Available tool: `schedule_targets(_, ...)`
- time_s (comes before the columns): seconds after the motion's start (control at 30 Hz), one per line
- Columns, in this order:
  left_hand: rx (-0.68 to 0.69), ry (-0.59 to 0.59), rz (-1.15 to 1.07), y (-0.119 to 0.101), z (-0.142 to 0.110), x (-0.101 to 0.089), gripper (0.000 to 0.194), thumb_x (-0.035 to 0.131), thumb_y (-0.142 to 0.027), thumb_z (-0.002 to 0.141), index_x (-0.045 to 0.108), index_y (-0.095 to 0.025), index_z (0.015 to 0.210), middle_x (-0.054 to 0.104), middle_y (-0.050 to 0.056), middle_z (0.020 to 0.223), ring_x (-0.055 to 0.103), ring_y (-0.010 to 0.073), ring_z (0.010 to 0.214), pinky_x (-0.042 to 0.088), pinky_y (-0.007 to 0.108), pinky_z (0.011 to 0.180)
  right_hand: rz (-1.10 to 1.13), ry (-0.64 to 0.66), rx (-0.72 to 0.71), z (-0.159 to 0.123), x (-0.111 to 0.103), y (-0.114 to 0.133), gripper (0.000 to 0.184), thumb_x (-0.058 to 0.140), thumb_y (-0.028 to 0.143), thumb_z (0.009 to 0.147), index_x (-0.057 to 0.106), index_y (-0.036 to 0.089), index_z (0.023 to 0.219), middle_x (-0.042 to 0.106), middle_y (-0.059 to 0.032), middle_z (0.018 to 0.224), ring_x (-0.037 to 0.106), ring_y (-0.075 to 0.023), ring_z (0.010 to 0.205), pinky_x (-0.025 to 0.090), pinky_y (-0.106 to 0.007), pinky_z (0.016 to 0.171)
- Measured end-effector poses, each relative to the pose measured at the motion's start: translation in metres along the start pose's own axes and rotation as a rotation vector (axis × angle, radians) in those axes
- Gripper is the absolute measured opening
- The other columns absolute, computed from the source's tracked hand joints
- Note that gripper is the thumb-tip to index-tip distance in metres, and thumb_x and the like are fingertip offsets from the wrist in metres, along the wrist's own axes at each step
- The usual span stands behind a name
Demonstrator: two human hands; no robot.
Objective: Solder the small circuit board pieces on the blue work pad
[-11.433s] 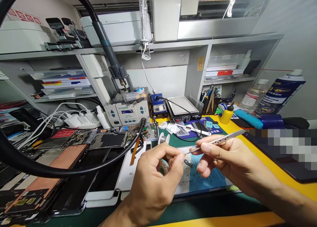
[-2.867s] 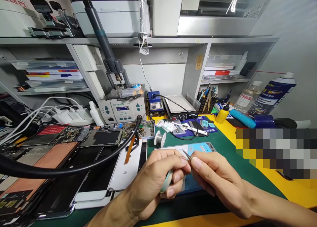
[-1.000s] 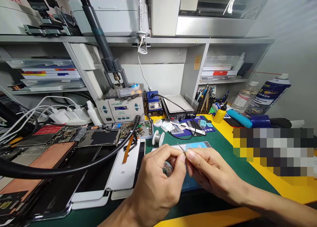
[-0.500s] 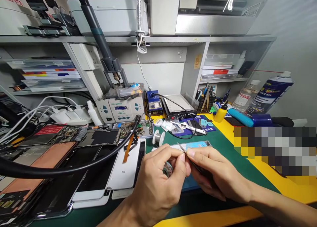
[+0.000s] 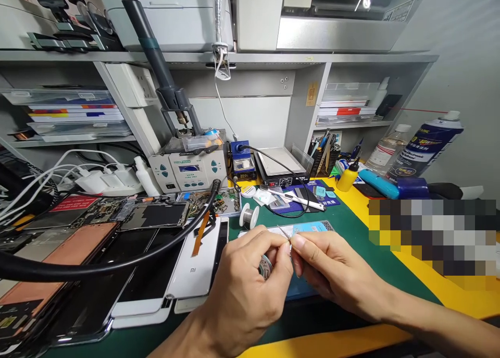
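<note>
My left hand is closed around a small round spool of braid or tape, thumb and forefinger pinched at its top. My right hand meets it fingertip to fingertip and pinches thin metal tweezers, whose tip pokes up between the two hands. Both hands hover above a blue-and-white phone-sized mat on the green bench mat.
Stacked phones and boards fill the left. A thick black hose arcs across them. Behind stand a rework station, a solder spool, a hot plate, a yellow bottle and a blue spray can.
The hands stay pinched together over the spool. The tweezers' tip has shifted slightly and my right hand's fingers have closed in nearer the left thumb.
</note>
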State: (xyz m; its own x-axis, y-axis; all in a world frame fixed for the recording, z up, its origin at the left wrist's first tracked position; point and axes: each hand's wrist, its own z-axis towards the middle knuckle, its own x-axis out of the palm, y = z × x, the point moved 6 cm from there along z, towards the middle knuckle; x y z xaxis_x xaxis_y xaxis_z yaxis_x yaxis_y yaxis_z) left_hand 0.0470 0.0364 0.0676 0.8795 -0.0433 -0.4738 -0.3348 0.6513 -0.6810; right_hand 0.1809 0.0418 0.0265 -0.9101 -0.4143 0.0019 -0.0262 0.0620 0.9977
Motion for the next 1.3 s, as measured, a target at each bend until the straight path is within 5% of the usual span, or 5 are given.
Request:
schedule_targets(0.17, 0.091, -0.006, 0.048, -0.004, 0.0, 0.0, 0.019, 0.053, -0.007, 0.092, 0.063, -0.016, 0.078, 0.059, 0.0, 0.072, 0.054, 0.0084, 0.063, 0.043, 0.021, 0.06, 0.12, 0.039, 0.17, 0.0, 0.002, -0.001, 0.047, 0.052, 0.06, 0.093, 0.059, 0.017, 0.075, 0.044, 0.0078, 0.044, 0.028, -0.0044, 0.026, 0.02, -0.015, 0.023)
schedule_targets(0.93, 0.409, -0.022, 0.531, -0.009, -0.008, 0.009, 0.027, 0.052, -0.003, 0.089, 0.061, -0.016, 0.067, 0.05, 0.001, 0.062, 0.044, 0.0145, 0.054, 0.032, 0.033, 0.052, 0.029, -0.044, 0.153, 0.002, 0.003, -0.004, 0.054, 0.054, 0.066, 0.091, 0.049, 0.02, 0.065, 0.035, 0.0093, 0.041, 0.025, -0.0039, 0.032, 0.017, -0.017, 0.03)
schedule_targets(1.03, 0.25, -0.009, 0.377, -0.006, -0.004, 0.004, 0.025, 0.05, -0.008, 0.092, 0.064, -0.015, 0.073, 0.054, 0.001, 0.065, 0.048, 0.0134, 0.056, 0.036, 0.03, 0.055, 0.027, -0.045, 0.101, 0.002, 0.001, -0.004, 0.054, 0.052, 0.065, 0.093, 0.048, 0.019, 0.065, 0.033, 0.0093, 0.044, 0.023, -0.0041, 0.036, 0.015, -0.018, 0.032)
schedule_targets(1.17, -0.294, 0.148, -0.152, 0.015, 0.002, 0.003, 0.024, 0.053, -0.029, 0.097, 0.065, -0.017, 0.08, 0.06, 0.0, 0.07, 0.054, 0.0105, 0.061, 0.042, 0.023, 0.058, 0.023, -0.042, 0.045, 0.001, -0.001, -0.001, 0.051, 0.05, 0.061, 0.097, 0.05, 0.019, 0.067, 0.032, 0.0094, 0.046, 0.022, -0.0047, 0.038, 0.015, -0.02, 0.034)
schedule_targets(1.3, -0.71, 0.275, -0.641, 0.027, -0.002, 0.013, 0.037, 0.051, -0.042, 0.096, 0.064, -0.014, 0.076, 0.062, 0.001, 0.069, 0.041, 0.0032, 0.043, 0.027, 0.017, 0.04, -0.032, -0.038, 0.002, -0.001, -0.003, 0.0, 0.051, 0.047, 0.061, 0.098, 0.051, 0.019, 0.069, 0.031, 0.0086, 0.049, 0.023, -0.0066, 0.042, 0.016, -0.022, 0.038)
